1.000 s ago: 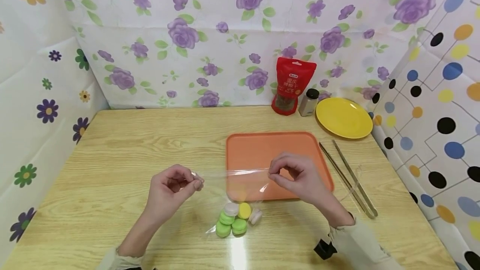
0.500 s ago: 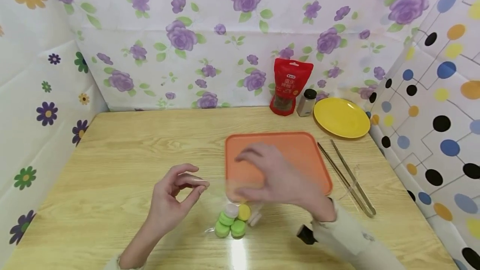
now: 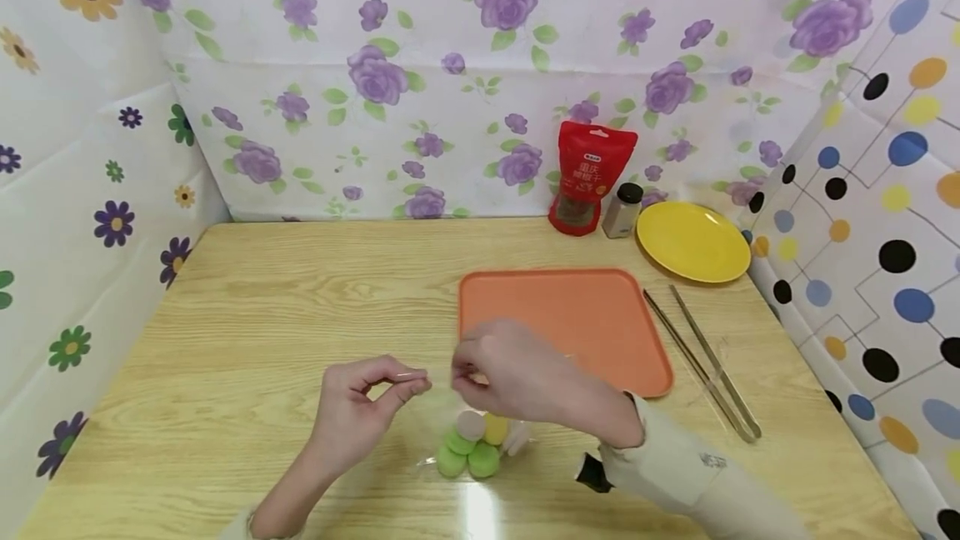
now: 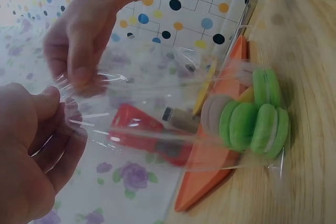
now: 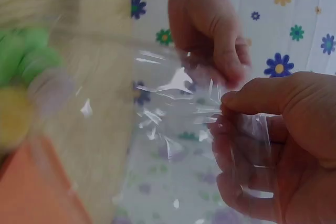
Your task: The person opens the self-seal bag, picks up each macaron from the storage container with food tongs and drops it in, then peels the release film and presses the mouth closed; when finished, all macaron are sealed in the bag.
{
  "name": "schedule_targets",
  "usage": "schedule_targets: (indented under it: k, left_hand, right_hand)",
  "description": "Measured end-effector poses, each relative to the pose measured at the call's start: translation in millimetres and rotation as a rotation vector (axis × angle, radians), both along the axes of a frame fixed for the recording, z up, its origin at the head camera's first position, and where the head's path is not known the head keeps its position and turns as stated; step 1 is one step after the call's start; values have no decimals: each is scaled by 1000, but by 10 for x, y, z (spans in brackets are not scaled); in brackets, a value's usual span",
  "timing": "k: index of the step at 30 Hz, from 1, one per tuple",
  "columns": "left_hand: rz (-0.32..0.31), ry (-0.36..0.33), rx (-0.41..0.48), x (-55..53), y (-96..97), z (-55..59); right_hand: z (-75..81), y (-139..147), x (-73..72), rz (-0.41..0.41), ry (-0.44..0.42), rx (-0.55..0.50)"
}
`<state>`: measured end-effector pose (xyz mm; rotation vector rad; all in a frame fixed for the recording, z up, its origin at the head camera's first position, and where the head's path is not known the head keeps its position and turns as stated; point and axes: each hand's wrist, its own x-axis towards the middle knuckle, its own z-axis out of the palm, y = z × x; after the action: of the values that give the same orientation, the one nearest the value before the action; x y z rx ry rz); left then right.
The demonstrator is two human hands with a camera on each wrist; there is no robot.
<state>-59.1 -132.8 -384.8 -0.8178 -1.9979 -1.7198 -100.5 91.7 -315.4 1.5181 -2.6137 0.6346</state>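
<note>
A clear plastic bag (image 4: 152, 85) stands upright on the table with several macarons in its bottom. Green macarons (image 3: 483, 460), a pale pinkish one (image 3: 470, 425) and a yellow one (image 3: 496, 428) show through the film. My left hand (image 3: 360, 411) pinches the bag's top edge between thumb and fingers. Close beside it, my right hand (image 3: 510, 373) pinches the other side of the top, as the right wrist view shows with the film between thumb (image 5: 257, 95) and fingers.
An orange tray (image 3: 555, 280) lies behind the bag. Metal tongs (image 3: 712, 357) rest to its right. Farther back are a yellow plate (image 3: 693, 242), a black-capped shaker (image 3: 622, 211) and a red pouch (image 3: 592, 173). Patterned cloth (image 3: 337, 132) hangs around the wooden table (image 3: 300, 298).
My hands were apart, stretching the bag's mouth. The right hand let go of its corner, opened, moved left and now pinches the film near the left hand.
</note>
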Motion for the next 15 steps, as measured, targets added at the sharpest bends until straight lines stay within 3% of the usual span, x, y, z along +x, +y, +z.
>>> schedule_targets:
  k: [4, 8, 15]
  left_hand:
    - [16, -17, 40, -7, -45, -22]
    - [-14, -36, 79, -12, -79, -34]
    - [-54, -65, 114, -9, -74, -49]
  right_hand:
    - [-76, 352, -18, -53, -22, -18]
    - [-142, 664, -10, -91, -81, -58]
    - [-223, 906, 36, -105, -166, -196]
